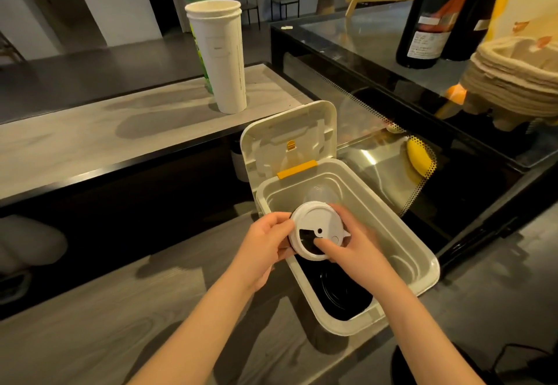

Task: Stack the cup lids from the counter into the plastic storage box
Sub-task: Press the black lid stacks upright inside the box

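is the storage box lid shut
No, the box lid stands flipped up behind the open storage box, a white cup lid held over it.

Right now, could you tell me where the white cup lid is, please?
In the head view, lower centre, the white cup lid is gripped by the left hand and right hand above the open plastic storage box.

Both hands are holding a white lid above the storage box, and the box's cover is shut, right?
Not quite. The head view shows the cover flipped open, standing up at the far end of the storage box. The left hand and right hand do hold the white lid above it.
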Demonstrator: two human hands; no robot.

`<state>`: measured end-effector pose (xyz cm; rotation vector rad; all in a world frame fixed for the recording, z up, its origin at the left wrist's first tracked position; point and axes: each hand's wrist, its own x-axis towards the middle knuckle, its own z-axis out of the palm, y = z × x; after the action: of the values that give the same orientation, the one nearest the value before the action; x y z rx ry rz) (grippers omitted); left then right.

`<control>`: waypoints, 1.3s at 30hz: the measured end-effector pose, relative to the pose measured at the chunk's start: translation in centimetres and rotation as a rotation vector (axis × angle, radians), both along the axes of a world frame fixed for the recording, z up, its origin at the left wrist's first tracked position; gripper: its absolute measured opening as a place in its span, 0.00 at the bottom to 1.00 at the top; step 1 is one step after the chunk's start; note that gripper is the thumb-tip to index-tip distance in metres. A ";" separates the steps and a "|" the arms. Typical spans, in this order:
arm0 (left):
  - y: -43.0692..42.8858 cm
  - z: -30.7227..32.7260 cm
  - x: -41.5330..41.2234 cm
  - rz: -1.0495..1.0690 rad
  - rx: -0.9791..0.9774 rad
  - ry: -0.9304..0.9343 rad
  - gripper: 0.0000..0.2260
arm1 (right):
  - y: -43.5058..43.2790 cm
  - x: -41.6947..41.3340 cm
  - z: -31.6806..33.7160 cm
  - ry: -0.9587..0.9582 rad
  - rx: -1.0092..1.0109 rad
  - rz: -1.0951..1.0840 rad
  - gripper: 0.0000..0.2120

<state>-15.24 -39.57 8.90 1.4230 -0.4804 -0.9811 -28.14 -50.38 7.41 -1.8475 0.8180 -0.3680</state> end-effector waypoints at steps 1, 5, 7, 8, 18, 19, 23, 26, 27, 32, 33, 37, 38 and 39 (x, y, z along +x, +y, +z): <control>0.2 0.0 0.1 -0.015 -0.007 0.024 0.06 | 0.0 -0.1 -0.1 -0.006 0.022 0.011 0.27; 0.4 -0.1 0.3 -0.061 -0.044 0.151 0.05 | -0.1 -0.1 -0.4 -0.063 0.077 0.044 0.22; 0.4 -0.2 0.4 -0.049 -0.078 0.245 0.05 | -0.2 -0.1 -0.2 -0.104 0.133 0.065 0.23; 0.4 -0.3 0.5 -0.031 -0.102 0.302 0.06 | -0.3 -0.2 -0.1 -0.133 0.174 0.059 0.25; -1.1 -0.9 2.4 0.137 -0.034 0.474 0.15 | -5.6 -3.3 1.1 0.041 -0.091 -0.308 0.28; -1.4 -0.8 2.5 0.116 -0.035 0.497 0.16 | -6.2 -3.5 1.3 0.103 -0.151 -0.294 0.30; -3.1 0.0 2.4 0.078 -0.076 0.472 0.14 | -7.8 -3.7 1.9 0.314 -0.400 -0.164 0.29; -4.1 0.0 2.7 0.122 0.051 0.160 0.07 | -8.2 -2.8 1.5 0.408 -0.530 -0.050 0.28; -4.3 0.0 2.9 0.130 0.103 0.022 0.05 | -8.2 -2.4 1.3 0.430 -0.553 -0.021 0.29; -4.6 0.0 4.2 0.184 0.150 -0.155 0.04 | -7.8 0.1 -0.4 0.612 -0.584 0.179 0.24; -4.6 -0.1 4.2 0.179 0.154 -0.145 0.03 | -7.8 0.4 -0.7 0.643 -0.585 0.209 0.23; -4.5 -0.8 4.3 0.159 0.157 -0.107 0.04 | -8.2 0.7 -0.9 0.686 -0.543 0.245 0.24; -4.6 -0.8 4.2 0.152 0.154 -0.100 0.04 | -8.3 0.7 -0.8 0.688 -0.523 0.246 0.25; -4.6 -0.8 4.1 0.143 0.150 -0.093 0.04 | -8.4 0.6 -0.7 0.685 -0.509 0.252 0.26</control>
<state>-11.13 -44.17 8.10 1.6199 -0.3739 -0.8528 -27.52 -58.79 6.66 -2.5799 0.9805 0.2697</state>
